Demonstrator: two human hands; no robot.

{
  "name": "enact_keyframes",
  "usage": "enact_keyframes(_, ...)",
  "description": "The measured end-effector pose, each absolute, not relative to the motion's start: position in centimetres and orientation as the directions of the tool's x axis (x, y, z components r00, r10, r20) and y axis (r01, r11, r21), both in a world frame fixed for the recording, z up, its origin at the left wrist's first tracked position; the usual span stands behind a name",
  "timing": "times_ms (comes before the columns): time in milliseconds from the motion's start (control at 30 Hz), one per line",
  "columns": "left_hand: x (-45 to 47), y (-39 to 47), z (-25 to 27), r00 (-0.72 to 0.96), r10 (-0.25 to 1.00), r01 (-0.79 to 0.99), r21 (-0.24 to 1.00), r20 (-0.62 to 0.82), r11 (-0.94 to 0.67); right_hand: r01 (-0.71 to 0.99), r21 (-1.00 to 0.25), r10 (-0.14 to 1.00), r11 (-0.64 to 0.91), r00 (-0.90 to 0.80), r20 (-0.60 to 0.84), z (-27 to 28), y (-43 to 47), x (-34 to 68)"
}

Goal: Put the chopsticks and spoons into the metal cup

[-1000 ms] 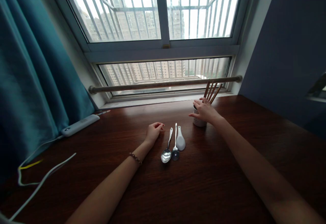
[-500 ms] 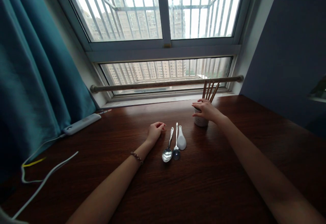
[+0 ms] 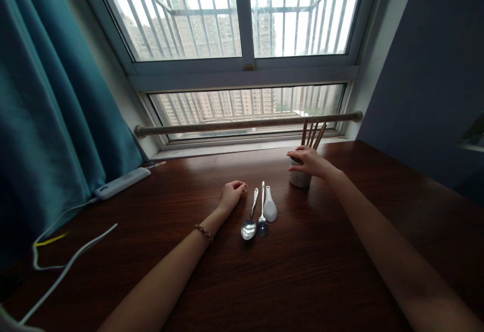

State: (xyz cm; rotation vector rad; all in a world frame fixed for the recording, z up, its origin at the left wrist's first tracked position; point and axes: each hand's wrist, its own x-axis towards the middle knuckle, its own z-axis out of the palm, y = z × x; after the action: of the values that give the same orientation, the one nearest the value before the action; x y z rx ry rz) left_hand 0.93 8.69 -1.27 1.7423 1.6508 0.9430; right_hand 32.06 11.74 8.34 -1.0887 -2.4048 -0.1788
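A white cup (image 3: 300, 180) stands upright on the desk (image 3: 325, 261), with chopsticks (image 3: 313, 134) leaning in it. Of the hands, the right hand (image 3: 307, 162) parts thumb and fingers across the cup's mouth, its grip unclear; the left hand (image 3: 231, 194), left of the cup beyond a white spoon (image 3: 269, 211) and two metal spoons (image 3: 248, 229), has its fingers pressed together.

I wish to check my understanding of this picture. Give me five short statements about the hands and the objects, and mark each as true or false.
1. The right hand is at the white cup. True.
2. The left hand holds a metal spoon. False: both metal spoons lie on the table, apart from that hand.
3. The white spoon lies to the right of the metal spoons. True.
4. The bracelet is on the right wrist. False: it is on the left wrist.
5. Brown sticks stand up from the cup. True.
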Motion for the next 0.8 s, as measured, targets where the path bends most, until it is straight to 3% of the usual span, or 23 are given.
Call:
enact_keyframes(200,1.4,7.7,0.9,0.089,0.995,0.72,0.693,-0.044,-0.033,0.735,-0.17,0.688,0.657,-0.491,0.535,9.9,9.3,29.6)
enact_keyframes(300,1.7,7.0,2.0,0.159,0.973,0.769,0.639,-0.165,-0.017,0.792,-0.269,0.78,0.549,-0.369,0.506,9.5,7.5,26.7)
enact_keyframes(433,2.1,6.2,2.7,0.23,0.933,0.785,0.619,-0.275,-0.011,0.834,-0.386,0.915,0.394,-0.318,0.247,6.5,6.5,23.8)
enact_keyframes(567,2.4,6.0,2.4,0.25,0.917,0.784,0.62,-0.311,-0.003,0.86,-0.445,0.955,0.249,-0.293,-0.032,3.2,6.6,22.8)
enact_keyframes(800,2.5,6.1,1.8,0.225,0.913,0.741,0.668,-0.34,0.066,0.879,-0.445,0.961,0.172,-0.248,-0.118,2.4,6.3,22.2)
